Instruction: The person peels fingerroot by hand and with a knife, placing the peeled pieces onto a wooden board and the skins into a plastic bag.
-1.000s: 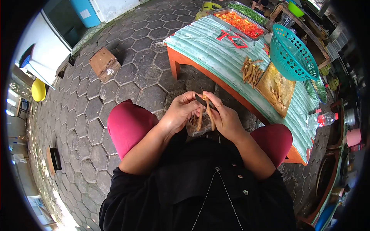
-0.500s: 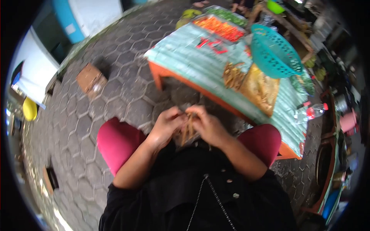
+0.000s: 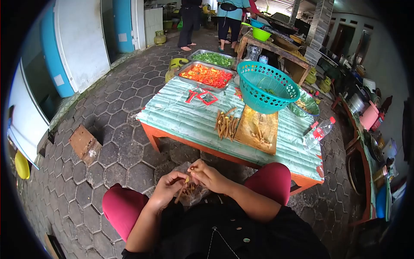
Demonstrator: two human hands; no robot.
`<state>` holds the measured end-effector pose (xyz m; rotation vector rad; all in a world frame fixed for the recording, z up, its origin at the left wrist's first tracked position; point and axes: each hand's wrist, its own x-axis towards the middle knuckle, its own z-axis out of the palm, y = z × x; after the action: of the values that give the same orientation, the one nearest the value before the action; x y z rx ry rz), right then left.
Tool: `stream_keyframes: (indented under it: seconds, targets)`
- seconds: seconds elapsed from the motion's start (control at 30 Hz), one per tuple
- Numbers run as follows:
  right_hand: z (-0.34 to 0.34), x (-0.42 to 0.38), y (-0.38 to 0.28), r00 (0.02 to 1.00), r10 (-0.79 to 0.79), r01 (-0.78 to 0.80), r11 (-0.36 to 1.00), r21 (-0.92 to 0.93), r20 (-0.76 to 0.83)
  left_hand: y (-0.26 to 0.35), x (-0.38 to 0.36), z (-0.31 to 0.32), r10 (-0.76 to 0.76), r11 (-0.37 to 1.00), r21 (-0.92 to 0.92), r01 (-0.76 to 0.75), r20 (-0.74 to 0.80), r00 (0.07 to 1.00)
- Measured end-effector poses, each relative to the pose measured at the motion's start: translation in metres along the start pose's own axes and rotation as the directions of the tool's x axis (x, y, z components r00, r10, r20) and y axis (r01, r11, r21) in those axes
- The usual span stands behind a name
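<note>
My left hand and my right hand meet above my lap, between my knees in red trousers. Both close on a thin brown root stick, which slants down to the left. Earlier frames showed a small knife in my fingers; it is hidden now. A clear plastic bag with peelings lies under my hands. On the low table ahead lies a pile of similar root sticks beside a wooden cutting board.
The low table has a pale green cover and orange legs. It carries a teal basket, trays of red chilies and green chilies, and a water bottle. Two people stand at the back. A brick lies on the paving, left.
The camera has tilted up, so the whole table and the people behind it show. My hands stay together on the root stick and sit lower in view.
</note>
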<state>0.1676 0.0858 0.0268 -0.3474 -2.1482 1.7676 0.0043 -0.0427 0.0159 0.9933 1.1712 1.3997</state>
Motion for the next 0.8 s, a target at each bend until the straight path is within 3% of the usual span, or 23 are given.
stream_keyframes:
  seconds: [0.03, 0.1, 0.13, 0.17, 0.23, 0.37, 0.47, 0.53, 0.67, 0.8]
  targets:
    - [-0.002, 0.001, 0.001, 1.0, -0.005, 0.005, 1.0, -0.004, 0.001, 0.0, -0.001, 0.0, -0.014, 1.0, 0.0, 0.014, 0.01, 1.0]
    - [-0.005, 0.002, 0.009, 0.984, -0.121, 0.091, 0.973, -0.213, -0.132, 0.004, -0.003, 0.003, -0.065, 0.995, -0.075, 0.063, -0.02, 0.998]
    - [-0.004, 0.002, 0.014, 0.966, -0.179, 0.067, 0.87, -0.489, -0.188, 0.005, -0.003, 0.006, -0.124, 0.981, -0.154, 0.115, -0.048, 0.991]
    - [0.0, 0.0, 0.016, 0.966, -0.183, 0.071, 0.868, -0.491, -0.184, 0.005, -0.001, 0.008, -0.119, 0.982, -0.155, 0.11, -0.05, 0.992]
    - [0.008, -0.003, 0.015, 0.905, -0.358, 0.009, 0.554, -0.833, -0.228, 0.004, -0.001, 0.013, -0.23, 0.944, -0.267, 0.194, -0.107, 0.967]
    - [0.016, -0.003, 0.007, 0.929, -0.307, -0.063, 0.415, -0.908, -0.204, 0.005, -0.003, 0.021, -0.31, 0.93, -0.248, 0.271, -0.137, 0.941]
    - [0.019, -0.001, 0.011, 0.926, -0.336, -0.063, 0.308, -0.949, -0.17, -0.009, 0.002, 0.019, -0.267, 0.943, -0.218, 0.25, -0.055, 0.962]
    - [0.019, -0.001, 0.014, 0.908, -0.396, -0.041, 0.243, -0.969, -0.138, -0.018, 0.005, 0.023, -0.13, 0.983, -0.139, 0.117, -0.086, 0.988]
    - [0.018, -0.001, 0.01, 0.914, -0.385, -0.039, 0.225, -0.974, -0.125, -0.023, 0.008, 0.02, -0.117, 0.977, -0.188, 0.102, -0.071, 0.991]
    - [0.009, -0.002, 0.017, 0.929, -0.296, -0.118, 0.327, -0.938, -0.22, -0.018, 0.008, 0.017, -0.13, 0.982, -0.157, 0.108, -0.141, 0.981]
